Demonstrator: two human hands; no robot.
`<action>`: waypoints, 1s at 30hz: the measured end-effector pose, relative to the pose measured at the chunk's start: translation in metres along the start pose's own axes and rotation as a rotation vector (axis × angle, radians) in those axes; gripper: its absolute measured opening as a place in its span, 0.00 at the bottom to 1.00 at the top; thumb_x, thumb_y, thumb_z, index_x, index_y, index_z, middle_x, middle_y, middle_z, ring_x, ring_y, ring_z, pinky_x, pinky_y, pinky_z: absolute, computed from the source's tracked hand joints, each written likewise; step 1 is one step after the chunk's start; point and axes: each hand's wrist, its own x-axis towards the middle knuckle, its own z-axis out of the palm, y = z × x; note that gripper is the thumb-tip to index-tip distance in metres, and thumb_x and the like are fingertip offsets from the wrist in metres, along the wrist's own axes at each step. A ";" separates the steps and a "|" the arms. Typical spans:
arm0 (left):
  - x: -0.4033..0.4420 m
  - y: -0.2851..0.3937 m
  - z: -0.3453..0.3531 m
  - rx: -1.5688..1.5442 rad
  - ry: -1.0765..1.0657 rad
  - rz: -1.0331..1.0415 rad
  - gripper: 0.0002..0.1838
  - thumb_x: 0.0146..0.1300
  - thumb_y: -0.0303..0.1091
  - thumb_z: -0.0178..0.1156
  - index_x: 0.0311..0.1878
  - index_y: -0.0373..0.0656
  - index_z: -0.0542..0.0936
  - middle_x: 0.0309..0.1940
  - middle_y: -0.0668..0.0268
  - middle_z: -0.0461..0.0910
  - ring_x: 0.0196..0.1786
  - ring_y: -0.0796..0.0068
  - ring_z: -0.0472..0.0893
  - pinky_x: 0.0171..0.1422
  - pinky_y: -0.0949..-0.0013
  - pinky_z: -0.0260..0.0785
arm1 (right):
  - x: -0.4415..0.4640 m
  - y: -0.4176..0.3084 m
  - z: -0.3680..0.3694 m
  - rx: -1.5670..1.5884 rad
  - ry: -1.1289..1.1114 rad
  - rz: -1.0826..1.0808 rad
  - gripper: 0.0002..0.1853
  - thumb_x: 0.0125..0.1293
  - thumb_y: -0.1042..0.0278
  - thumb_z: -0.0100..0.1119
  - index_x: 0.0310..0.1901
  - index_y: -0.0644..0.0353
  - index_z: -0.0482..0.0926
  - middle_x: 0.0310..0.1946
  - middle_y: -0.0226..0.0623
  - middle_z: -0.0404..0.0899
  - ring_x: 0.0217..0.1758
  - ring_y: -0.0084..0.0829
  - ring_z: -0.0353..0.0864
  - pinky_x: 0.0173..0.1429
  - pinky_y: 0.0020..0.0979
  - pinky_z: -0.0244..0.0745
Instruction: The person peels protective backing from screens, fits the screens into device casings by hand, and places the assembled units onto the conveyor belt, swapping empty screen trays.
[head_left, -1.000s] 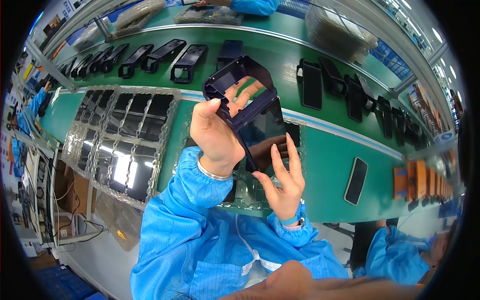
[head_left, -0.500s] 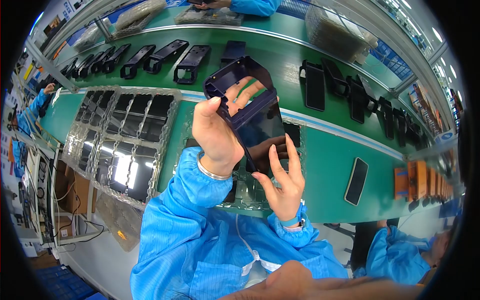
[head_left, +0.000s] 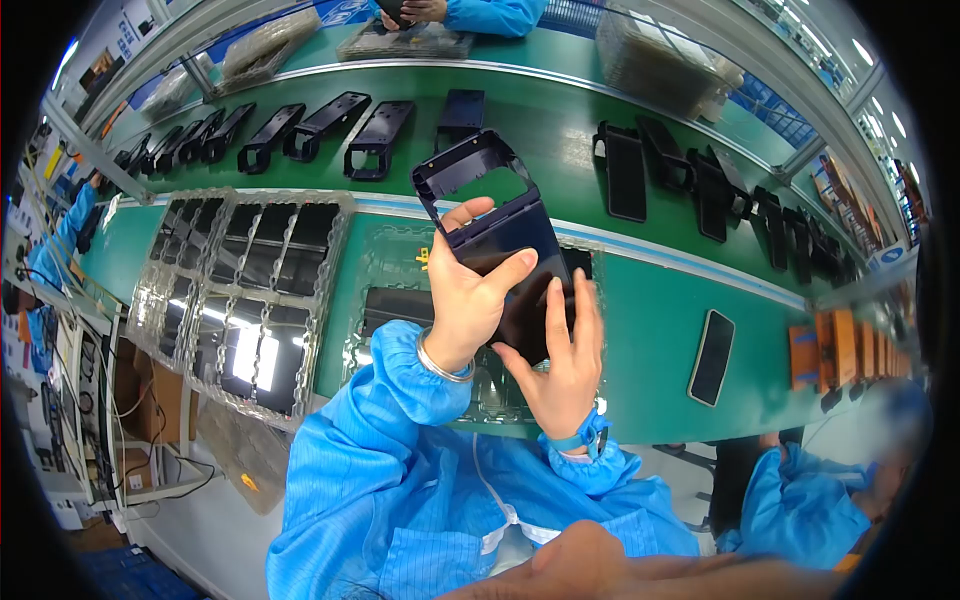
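Left hand [head_left: 465, 300]: pinching the dark housing [head_left: 520, 228], thumb on its flat face, fingers behind
Right hand [head_left: 565, 375]: fingers straight, thumb spread, around the lower end; can't tell if it's really gripping
Housing's aim: long axis slants, hollow end pointing away from the wearer, bit left
Under both hands: clear tray [head_left: 380, 255]
Right of right hand: phone-like slab [head_left: 712, 357], well apart
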 end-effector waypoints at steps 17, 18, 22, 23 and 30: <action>-0.030 -0.004 0.000 0.857 -0.523 0.250 0.34 0.40 0.36 0.78 0.53 0.45 0.75 0.67 0.50 0.59 0.64 0.54 0.60 0.59 0.59 0.63 | -0.011 0.061 0.012 2.117 -0.183 0.566 0.44 0.62 0.31 0.49 0.67 0.61 0.60 0.59 0.54 0.69 0.57 0.52 0.74 0.56 0.52 0.75; -0.032 0.003 0.007 0.928 -0.431 0.340 0.28 0.42 0.33 0.76 0.49 0.43 0.77 0.60 0.52 0.66 0.58 0.55 0.65 0.55 0.60 0.66 | -0.006 0.058 0.006 1.991 -0.215 0.557 0.45 0.61 0.33 0.54 0.66 0.66 0.60 0.60 0.51 0.68 0.57 0.46 0.76 0.56 0.47 0.77; -0.039 -0.002 -0.001 0.900 -0.636 0.506 0.11 0.56 0.27 0.65 0.43 0.38 0.78 0.39 0.57 0.77 0.41 0.54 0.77 0.46 0.60 0.72 | -0.004 0.058 0.010 1.654 -0.012 0.379 0.36 0.65 0.55 0.61 0.68 0.66 0.59 0.66 0.48 0.63 0.59 0.36 0.74 0.61 0.36 0.73; -0.045 -0.004 0.000 0.863 -0.630 0.421 0.13 0.56 0.29 0.66 0.43 0.36 0.79 0.38 0.56 0.78 0.38 0.56 0.80 0.40 0.61 0.73 | -0.003 0.058 0.011 1.508 0.068 0.383 0.37 0.64 0.58 0.62 0.69 0.66 0.57 0.66 0.47 0.63 0.59 0.35 0.74 0.60 0.35 0.73; -0.023 -0.041 -0.020 0.316 -0.366 -0.294 0.14 0.61 0.27 0.65 0.48 0.30 0.80 0.39 0.58 0.84 0.40 0.70 0.85 0.45 0.70 0.79 | 0.010 0.061 -0.002 0.954 0.088 0.468 0.34 0.64 0.77 0.59 0.70 0.65 0.57 0.54 0.43 0.74 0.47 0.26 0.79 0.42 0.23 0.78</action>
